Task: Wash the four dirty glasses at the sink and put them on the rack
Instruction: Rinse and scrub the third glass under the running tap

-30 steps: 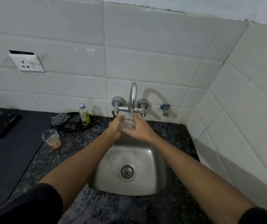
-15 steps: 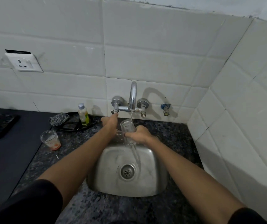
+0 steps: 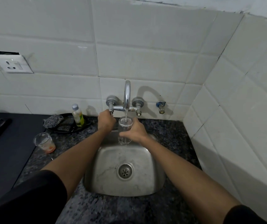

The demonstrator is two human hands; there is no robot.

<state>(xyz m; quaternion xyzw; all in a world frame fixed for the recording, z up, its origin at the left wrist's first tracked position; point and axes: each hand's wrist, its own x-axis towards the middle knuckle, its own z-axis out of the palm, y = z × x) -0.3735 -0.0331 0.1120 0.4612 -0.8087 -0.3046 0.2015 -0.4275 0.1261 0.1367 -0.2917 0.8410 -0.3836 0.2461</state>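
One clear glass (image 3: 125,126) | held upright (mouth under the stream) by right hand (image 3: 135,131) | left hand (image 3: 106,121) closed on the left tap handle (image 3: 111,110) | dirty glass (image 3: 44,142) nearer left hand

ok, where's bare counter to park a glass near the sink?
Free: granite between the dirty glass and the sink rim, and right of the sink toward the tiled wall. Crowded: back-left, where scrubber and soap bottle sit on a dark tray.

L hand (image 3: 106,120) clenched, R hand (image 3: 135,131) gripping
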